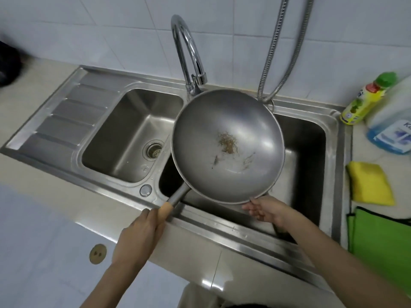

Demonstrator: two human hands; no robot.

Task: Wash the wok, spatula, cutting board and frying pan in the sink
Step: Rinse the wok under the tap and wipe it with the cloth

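A round grey metal wok (200,134) with brown food residue near its middle hangs over the right basin of a steel double sink (333,134). My left hand (140,232) grips the wok's wooden handle at the sink's front edge. My right hand (265,210) holds the near rim of the wok from below, fingers curled under it. The spatula, cutting board and frying pan are not in view.
A chrome faucet (189,54) arches over the divider, with a metal hose (278,52) to its right. The left basin (133,134) has a drain strainer. On the right counter stand a yellow detergent bottle (364,101), a blue bottle (391,130), a yellow sponge (370,184) and a green cloth (382,241).
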